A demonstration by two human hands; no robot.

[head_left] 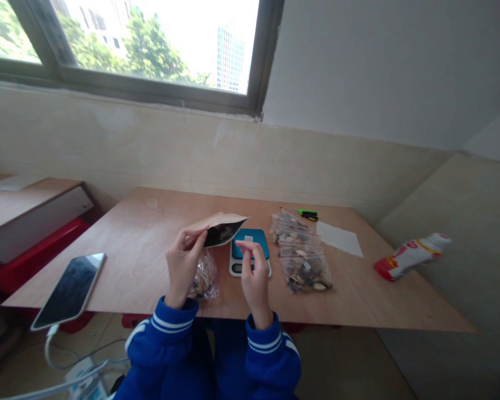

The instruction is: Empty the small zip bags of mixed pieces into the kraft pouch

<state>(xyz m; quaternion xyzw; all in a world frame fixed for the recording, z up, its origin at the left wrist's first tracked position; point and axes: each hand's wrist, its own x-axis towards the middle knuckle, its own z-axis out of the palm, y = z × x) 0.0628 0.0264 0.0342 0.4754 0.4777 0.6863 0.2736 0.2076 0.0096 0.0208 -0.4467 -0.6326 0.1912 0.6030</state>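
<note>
My left hand (186,256) pinches the near edge of a brown paper bag (224,230), which lies tilted in the air with its dark mouth open towards me. My right hand (255,276) is raised in front of a small kitchen scale (261,238) with a blue top and a white body. Its thumb and index finger are drawn together; anything between them is too small to make out. Below my left wrist a clear plastic bag (206,278) of small pieces rests on the table, partly hidden.
Zip bags (306,269) of pebble-like pieces lie right of the scale on the wooden table (150,222). Behind them are a black-and-green tool (308,214) and white paper (340,238). A red-and-white bottle (412,256) leans at right; a plugged-in tablet (71,289) overhangs the front left edge.
</note>
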